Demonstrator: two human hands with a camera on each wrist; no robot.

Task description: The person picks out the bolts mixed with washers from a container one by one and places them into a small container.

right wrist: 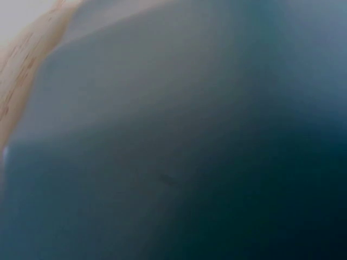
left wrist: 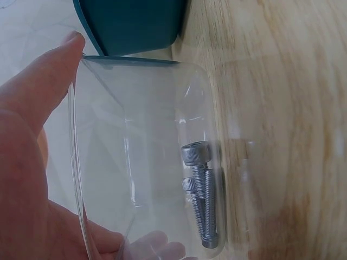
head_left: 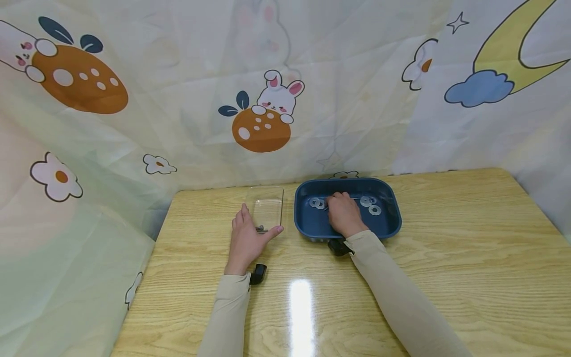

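My left hand (head_left: 248,242) holds a clear plastic box (head_left: 268,207), the thumb on its right side and the fingers along its left. Inside the box lie several socket-head screws (left wrist: 198,156) of different sizes, gathered together in the left wrist view. My right hand (head_left: 345,214) reaches down into a dark blue tray (head_left: 308,223), its fingertips low among the contents. Flat metal washers (head_left: 374,210) lie on the tray's floor to the right of this hand, and more washers (head_left: 314,202) lie to its left. What the right fingertips hold, I cannot tell.
Box and tray stand side by side near the back edge of the wooden table (head_left: 468,238). Behind them hangs a printed cloth (head_left: 357,124). The right wrist view is mostly filled by the blurred blue tray wall (right wrist: 81,200).
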